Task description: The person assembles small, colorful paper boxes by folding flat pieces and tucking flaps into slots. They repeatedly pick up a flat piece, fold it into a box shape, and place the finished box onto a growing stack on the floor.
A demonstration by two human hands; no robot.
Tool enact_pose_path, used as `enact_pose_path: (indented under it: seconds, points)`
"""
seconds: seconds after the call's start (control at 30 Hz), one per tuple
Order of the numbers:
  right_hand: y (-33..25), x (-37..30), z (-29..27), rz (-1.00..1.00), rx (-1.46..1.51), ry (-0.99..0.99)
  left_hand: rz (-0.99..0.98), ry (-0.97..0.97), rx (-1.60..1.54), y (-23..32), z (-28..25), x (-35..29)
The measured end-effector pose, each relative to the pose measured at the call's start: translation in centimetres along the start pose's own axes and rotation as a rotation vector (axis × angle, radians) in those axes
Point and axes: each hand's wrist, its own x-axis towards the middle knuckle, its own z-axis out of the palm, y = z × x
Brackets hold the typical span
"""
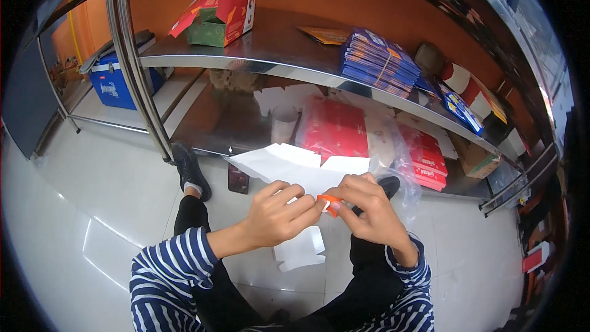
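Observation:
My left hand (281,214) is closed, with its fingers curled and its fingertips at the edge of a small orange piece with a white side (330,204). My right hand (370,208) pinches this piece between thumb and fingers. Just beyond the hands, a flat white card sheet with cut edges (284,158) spreads out. Whether the orange piece is part of that sheet cannot be made out, as the fingers cover the place where they meet. Below the hands, between my legs, shows another white card piece with notched edges (301,251).
A steel shelf (270,63) holds a red and green carton (228,12) and a strapped stack of blue packs (380,61). Lower down lie red packs in clear plastic (335,126) and red flat packs (425,154). A phone (238,179) is on the floor; a blue cooler (117,82) stands left.

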Motion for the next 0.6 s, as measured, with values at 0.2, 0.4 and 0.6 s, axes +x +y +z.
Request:
enact_pose_path:
  seconds: [0.2, 0.4, 0.6]
  points:
    - [-0.1, 0.2, 0.0, -0.079, -0.025, -0.045, -0.130, -0.087, -0.190, 0.1, -0.2, -0.3]
    - [-0.1, 0.4, 0.6, -0.060, -0.019, -0.008, -0.156, 0.009, -0.272, -0.4, 0.0, -0.5]
    - [-0.9, 0.6, 0.6, -0.073, -0.072, 0.107, -0.107, 0.122, -0.189, -0.5, 0.2, -0.1]
